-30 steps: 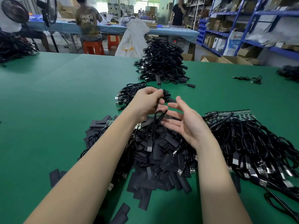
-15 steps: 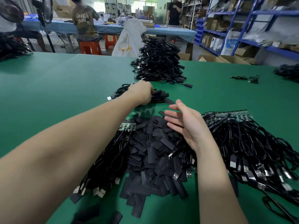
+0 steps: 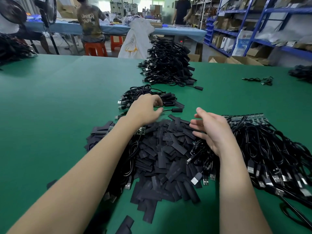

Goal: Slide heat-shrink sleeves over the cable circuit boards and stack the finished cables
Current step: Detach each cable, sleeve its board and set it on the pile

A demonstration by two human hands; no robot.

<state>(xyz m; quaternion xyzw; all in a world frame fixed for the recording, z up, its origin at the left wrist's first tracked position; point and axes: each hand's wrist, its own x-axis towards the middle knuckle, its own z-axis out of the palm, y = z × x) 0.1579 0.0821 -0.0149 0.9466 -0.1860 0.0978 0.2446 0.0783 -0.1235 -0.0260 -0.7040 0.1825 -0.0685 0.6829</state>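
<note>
A heap of flat black heat-shrink sleeves (image 3: 168, 149) lies in front of me on the green table (image 3: 59, 107). To its right is a bundle of black cables (image 3: 273, 152) with bare green circuit boards (image 3: 246, 119) at the far end. My left hand (image 3: 145, 110) hovers with loosely curled fingers and holds nothing, at the near edge of a small stack of sleeved cables (image 3: 143, 93). One sleeved cable (image 3: 176, 110) lies just right of its fingertips. My right hand (image 3: 212, 130) is spread open and empty over the boundary between sleeves and cables.
A larger stack of finished cables (image 3: 168, 65) stands farther back. A few loose cables (image 3: 260, 80) lie at the right, and more dark cable piles sit at the far left (image 3: 11, 48) and far right (image 3: 302, 73). People work at a blue table behind; shelves line the right wall.
My left hand carried a sleeved cable out to the small stack, let it go there and has drawn back slightly. My right hand stayed open over the pile.
</note>
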